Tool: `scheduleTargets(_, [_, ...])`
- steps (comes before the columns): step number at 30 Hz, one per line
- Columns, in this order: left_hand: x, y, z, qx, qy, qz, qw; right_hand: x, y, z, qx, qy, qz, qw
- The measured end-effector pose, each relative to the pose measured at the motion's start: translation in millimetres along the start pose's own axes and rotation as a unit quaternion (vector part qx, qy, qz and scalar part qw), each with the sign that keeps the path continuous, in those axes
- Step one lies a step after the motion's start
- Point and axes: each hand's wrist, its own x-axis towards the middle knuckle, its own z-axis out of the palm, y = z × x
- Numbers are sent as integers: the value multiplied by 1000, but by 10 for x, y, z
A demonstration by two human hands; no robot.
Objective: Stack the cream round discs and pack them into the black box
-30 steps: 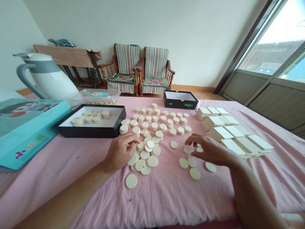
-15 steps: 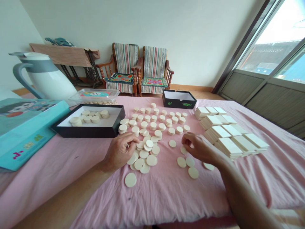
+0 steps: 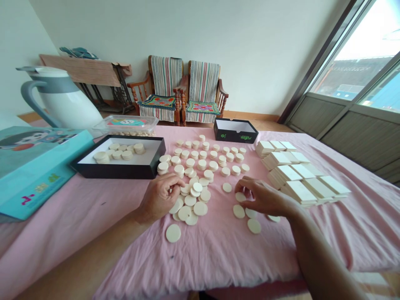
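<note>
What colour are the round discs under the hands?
The discs are plain cream-white; the head view shows them.

Right hand (image 3: 264, 196): has slid a little to the left, fingers lowered.
Disc (image 3: 240, 196): now touched by its fingertips (image 3: 246, 191), thumb just behind.

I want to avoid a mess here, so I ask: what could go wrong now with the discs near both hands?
1. The left hand touches the loose disc pile; a push might topple the small disc stacks just behind it.
2. The right hand is close beside the rectangular tile stacks; its wrist might knock them over.
</note>
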Motion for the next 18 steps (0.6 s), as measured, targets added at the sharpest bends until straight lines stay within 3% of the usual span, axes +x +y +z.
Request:
scheduleTargets(6, [3,4,2,-3,4,8,1000,161,-84,117,15,163,-25,986])
scheduleTargets(8, [4,5,2,-3,3,9,1000,221,-89,176,15,191,-25,981])
scheduleTargets(18, [5,13,-4,-4,7,11,1000,319,-71,299,-12,142,0,990])
